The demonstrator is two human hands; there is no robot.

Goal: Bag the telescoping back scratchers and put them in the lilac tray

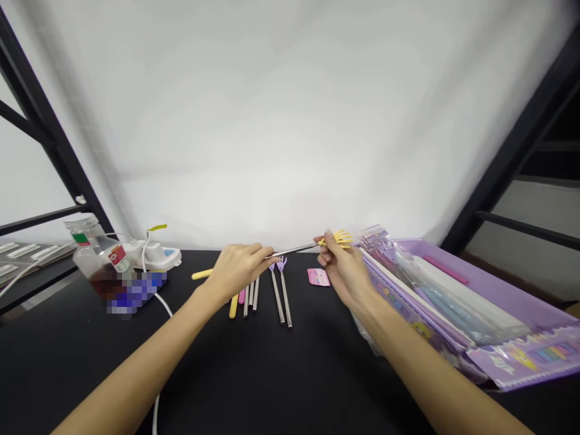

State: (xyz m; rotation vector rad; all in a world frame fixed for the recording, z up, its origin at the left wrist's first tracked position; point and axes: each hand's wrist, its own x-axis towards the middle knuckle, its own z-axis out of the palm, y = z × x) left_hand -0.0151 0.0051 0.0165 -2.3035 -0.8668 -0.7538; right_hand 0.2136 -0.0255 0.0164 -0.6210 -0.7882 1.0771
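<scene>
A slim steel back scratcher [294,249] with a yellow plastic claw head and a yellow handle is held roughly level at about 12 o'clock, above the matte black counter [67,362]. The left hand [238,272] has a closed grip around the shaft near the handle, which sticks out at about 9 o'clock from that hand. The right hand [344,272] holds a narrow pinch just below the claw, though its fingers partly hide the exact contact.

Under the left hand lie several steel rods [250,299] with pale yellow and pink handles, their far ends hidden. Just right of them, two steel back scratchers with lilac claw heads [281,290] lie side by side. A small pink packet [318,277] sits beside the right hand. At about 2 o'clock, a lilac plastic tray [453,260] holds clear and printed packets. At about 10 o'clock stand a clear plastic bottle with dark liquid [97,260] and a white power strip [154,257], with a white cable [156,414] running across the counter. A pixelated patch hides something beside the bottle. Black metal shelf frames [512,157] flank a white backdrop [290,121].
</scene>
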